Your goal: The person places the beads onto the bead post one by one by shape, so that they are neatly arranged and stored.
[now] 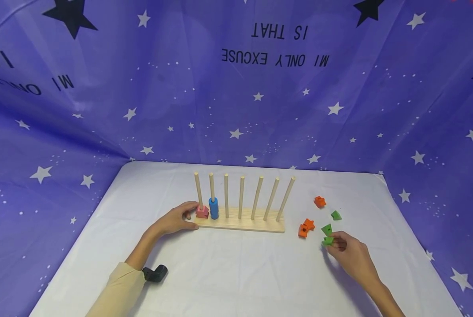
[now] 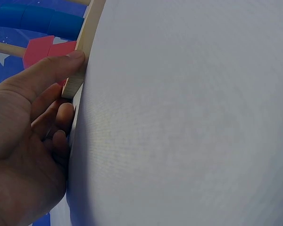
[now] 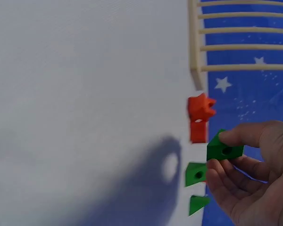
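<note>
A wooden peg board (image 1: 244, 225) with several upright pegs stands on the table. Pink blocks (image 1: 202, 212) sit on its leftmost peg and a blue stack (image 1: 214, 208) is on the peg beside it. My left hand (image 1: 176, 219) grips the board's left end, thumb (image 2: 66, 66) on the front edge and other fingers behind. To the right of the board, my right hand (image 1: 353, 257) pinches a green triangular block (image 3: 225, 149) between thumb and fingers, a hole showing in its side. Two more green triangular blocks (image 3: 195, 174) lie near that hand, apart from each other.
Orange star-shaped blocks (image 1: 309, 224) lie between the board and the right hand, with another orange piece (image 1: 320, 201) farther back. A black device (image 1: 155, 274) sits at the left wrist. Behind the white table (image 1: 236, 273) hangs a purple star-patterned cloth (image 1: 205, 105).
</note>
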`<action>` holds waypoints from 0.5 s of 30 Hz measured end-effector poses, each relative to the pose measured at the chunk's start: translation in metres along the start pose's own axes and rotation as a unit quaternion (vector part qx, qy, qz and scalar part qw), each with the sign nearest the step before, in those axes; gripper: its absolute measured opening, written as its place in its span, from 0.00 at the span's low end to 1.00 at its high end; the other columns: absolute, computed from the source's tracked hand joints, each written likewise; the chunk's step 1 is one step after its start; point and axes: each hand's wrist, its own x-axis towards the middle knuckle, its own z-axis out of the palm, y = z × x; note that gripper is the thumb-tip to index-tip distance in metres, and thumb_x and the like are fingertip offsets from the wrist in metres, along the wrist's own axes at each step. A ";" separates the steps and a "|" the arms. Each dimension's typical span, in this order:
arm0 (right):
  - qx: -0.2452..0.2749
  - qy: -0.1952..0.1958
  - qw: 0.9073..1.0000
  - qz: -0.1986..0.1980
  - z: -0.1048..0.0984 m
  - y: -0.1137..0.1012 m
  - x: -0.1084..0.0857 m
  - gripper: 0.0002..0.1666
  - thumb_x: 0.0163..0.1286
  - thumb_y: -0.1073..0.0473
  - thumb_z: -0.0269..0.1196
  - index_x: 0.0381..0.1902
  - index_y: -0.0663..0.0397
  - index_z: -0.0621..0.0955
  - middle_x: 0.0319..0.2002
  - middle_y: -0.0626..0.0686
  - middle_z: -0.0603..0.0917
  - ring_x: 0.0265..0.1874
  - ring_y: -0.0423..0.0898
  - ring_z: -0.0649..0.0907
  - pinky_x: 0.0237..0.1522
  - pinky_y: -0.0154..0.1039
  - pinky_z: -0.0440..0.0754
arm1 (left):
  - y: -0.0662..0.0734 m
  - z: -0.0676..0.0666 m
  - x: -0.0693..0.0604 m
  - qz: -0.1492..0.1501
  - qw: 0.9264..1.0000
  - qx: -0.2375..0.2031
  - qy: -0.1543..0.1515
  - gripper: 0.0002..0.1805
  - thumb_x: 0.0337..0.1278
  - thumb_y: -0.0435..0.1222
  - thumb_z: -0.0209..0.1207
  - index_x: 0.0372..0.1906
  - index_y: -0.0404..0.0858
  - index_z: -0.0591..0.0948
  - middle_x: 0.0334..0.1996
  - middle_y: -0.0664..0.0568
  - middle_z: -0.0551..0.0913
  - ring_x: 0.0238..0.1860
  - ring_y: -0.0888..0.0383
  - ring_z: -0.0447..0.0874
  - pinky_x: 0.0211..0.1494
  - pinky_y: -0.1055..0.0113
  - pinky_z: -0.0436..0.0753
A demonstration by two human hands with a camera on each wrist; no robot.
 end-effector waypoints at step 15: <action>0.172 0.011 0.979 -0.113 0.005 -0.100 0.027 0.18 0.58 0.72 0.72 0.45 0.54 0.84 0.40 0.48 0.86 0.40 0.45 0.86 0.43 0.41 0.83 | -0.004 0.001 0.001 0.010 1.000 -0.011 0.002 0.42 0.50 0.36 0.74 0.69 0.27 0.69 0.58 0.39 0.71 0.42 0.53 0.70 0.47 0.60 0.69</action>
